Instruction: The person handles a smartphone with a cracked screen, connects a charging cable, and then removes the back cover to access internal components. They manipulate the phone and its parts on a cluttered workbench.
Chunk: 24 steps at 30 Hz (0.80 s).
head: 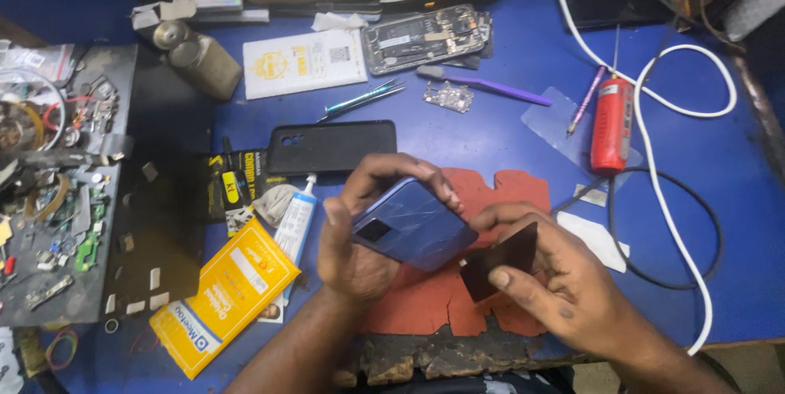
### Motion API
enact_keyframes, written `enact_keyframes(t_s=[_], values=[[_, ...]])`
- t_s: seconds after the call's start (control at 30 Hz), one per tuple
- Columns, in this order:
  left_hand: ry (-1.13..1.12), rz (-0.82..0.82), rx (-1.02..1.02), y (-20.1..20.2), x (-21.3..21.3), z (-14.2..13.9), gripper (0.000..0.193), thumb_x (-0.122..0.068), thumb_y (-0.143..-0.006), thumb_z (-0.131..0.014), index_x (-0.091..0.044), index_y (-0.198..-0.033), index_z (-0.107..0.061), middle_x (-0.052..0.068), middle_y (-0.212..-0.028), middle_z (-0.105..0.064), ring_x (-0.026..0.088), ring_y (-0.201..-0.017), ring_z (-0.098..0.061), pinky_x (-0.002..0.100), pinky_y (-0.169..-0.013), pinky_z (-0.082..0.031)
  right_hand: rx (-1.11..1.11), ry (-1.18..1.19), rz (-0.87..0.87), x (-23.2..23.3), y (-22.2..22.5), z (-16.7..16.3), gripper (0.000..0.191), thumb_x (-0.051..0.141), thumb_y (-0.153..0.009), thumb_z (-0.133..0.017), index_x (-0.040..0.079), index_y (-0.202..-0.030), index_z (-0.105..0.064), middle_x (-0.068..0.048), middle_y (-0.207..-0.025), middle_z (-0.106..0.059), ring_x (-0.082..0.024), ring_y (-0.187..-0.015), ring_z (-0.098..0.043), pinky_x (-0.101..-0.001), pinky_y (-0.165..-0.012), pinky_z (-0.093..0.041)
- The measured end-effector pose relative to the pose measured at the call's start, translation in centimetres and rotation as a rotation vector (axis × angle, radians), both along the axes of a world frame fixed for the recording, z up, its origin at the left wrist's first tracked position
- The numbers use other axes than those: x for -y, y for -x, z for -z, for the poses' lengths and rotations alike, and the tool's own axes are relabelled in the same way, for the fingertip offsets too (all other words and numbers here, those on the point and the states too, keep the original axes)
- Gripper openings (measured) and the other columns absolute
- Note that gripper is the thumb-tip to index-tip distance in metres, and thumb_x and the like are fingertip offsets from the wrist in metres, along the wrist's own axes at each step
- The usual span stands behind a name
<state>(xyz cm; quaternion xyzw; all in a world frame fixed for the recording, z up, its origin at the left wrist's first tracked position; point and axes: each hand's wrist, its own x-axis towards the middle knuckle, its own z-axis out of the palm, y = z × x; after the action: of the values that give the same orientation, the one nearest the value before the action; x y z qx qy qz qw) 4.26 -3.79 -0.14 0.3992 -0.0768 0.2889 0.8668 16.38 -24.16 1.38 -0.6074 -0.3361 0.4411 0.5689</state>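
My left hand [360, 230] grips a blue smartphone [417, 226], back side up, tilted above a worn red mat [499, 190]. Its dark camera block faces the lower left. My right hand [556, 279] pinches a thin dark card [500, 259] and presses its edge against the phone's right side. Both hands hover close together over the front middle of the blue table [719, 198].
A black phone case [331, 147], glue tube [294, 222] and yellow packet [225, 296] lie to the left. An opened phone [425, 37], tweezers [364, 100], purple tool [491, 86], red cylinder tool [612, 124] and white cable [662, 190] lie behind. A parts tray [61, 190] fills the left.
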Motion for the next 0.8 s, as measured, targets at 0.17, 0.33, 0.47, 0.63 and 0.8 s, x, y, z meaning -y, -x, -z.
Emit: enact_keyframes(t_s=[0.17, 0.33, 0.47, 0.63, 0.8], values=[[-0.013, -0.008, -0.004, 0.29, -0.04, -0.27, 0.074, -0.067, -0.109, -0.042, 0.005, -0.123, -0.055, 0.024, -0.109, -0.061, 0.031, -0.104, -0.062, 0.045, -0.094, -0.051, 0.355, -0.003, -0.033, -0.31, -0.02, -0.22, 0.030, 0.015, -0.097, -0.064, -0.003, -0.121, -0.062, -0.011, -0.137, -0.058, -0.014, -0.108, -0.066, -0.0286, -0.088, -0.055], [-0.061, -0.033, -0.031, 0.56, -0.03, -0.38, 0.075, -0.068, -0.109, -0.042, 0.005, -0.123, -0.055, 0.024, -0.109, -0.061, 0.030, -0.102, -0.061, 0.046, -0.094, -0.052, 0.302, -0.001, -0.018, -0.50, 0.19, -0.37, 0.033, 0.017, -0.097, -0.063, -0.003, -0.123, -0.062, -0.011, -0.134, -0.060, -0.014, -0.106, -0.067, -0.0286, -0.087, -0.057], [-0.066, -0.035, -0.052, 0.72, -0.19, -0.42, 0.076, -0.069, -0.108, -0.043, 0.005, -0.123, -0.055, 0.024, -0.110, -0.061, 0.031, -0.105, -0.063, 0.046, -0.095, -0.052, 0.332, 0.016, -0.022, -0.63, 0.30, -0.69, 0.041, 0.018, -0.096, -0.064, -0.001, -0.132, -0.057, -0.009, -0.125, -0.063, -0.014, -0.109, -0.067, -0.0288, -0.091, -0.056], [-0.066, -0.014, -0.077, 0.90, -0.17, -0.37, 0.078, -0.071, -0.107, -0.043, 0.004, -0.124, -0.055, 0.023, -0.110, -0.060, 0.031, -0.107, -0.063, 0.047, -0.098, -0.053, 0.241, 0.020, -0.050, -0.87, -0.09, -0.77, 0.037, 0.018, -0.097, -0.064, 0.000, -0.128, -0.058, -0.008, -0.112, -0.065, -0.014, -0.101, -0.065, -0.0294, -0.087, -0.054], [-0.055, 0.013, -0.067, 0.94, 0.08, -0.30, 0.078, -0.071, -0.106, -0.044, 0.002, -0.130, -0.055, 0.023, -0.110, -0.061, 0.031, -0.107, -0.063, 0.047, -0.098, -0.053, 0.172, -0.031, -0.076, -0.76, -0.29, 0.01, 0.031, 0.017, -0.100, -0.063, -0.002, -0.124, -0.058, -0.008, -0.110, -0.061, -0.014, -0.100, -0.062, -0.0301, -0.086, -0.052]])
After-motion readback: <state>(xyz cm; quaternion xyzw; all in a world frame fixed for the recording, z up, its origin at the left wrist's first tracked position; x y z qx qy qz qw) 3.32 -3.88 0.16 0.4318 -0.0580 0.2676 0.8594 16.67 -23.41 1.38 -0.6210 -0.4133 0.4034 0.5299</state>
